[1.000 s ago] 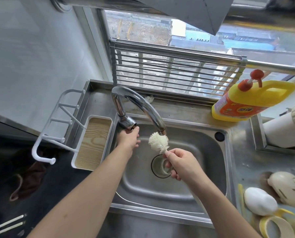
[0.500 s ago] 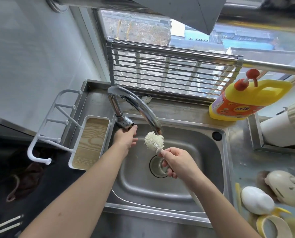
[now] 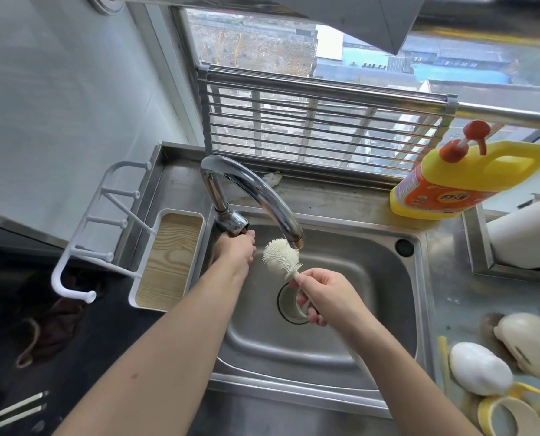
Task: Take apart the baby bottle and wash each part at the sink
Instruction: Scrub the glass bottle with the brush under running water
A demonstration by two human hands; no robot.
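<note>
My right hand grips the handle of a cream bottle brush, whose bristled head sits just under the faucet spout. No water is seen running. My left hand is curled around the handle at the base of the chrome faucet. Both hands are over the steel sink. On the counter at the right lie baby bottle parts: a white rounded piece, a cream cover and a yellow ring.
A yellow detergent jug with a red pump stands behind the sink at the right. A white tray with a wood-grain bottom and a white hook rack sit left of the sink. A metal rack leans against the window.
Both hands hold almost the same places. The brush head has stayed under the spout, and the view has shifted slightly.
</note>
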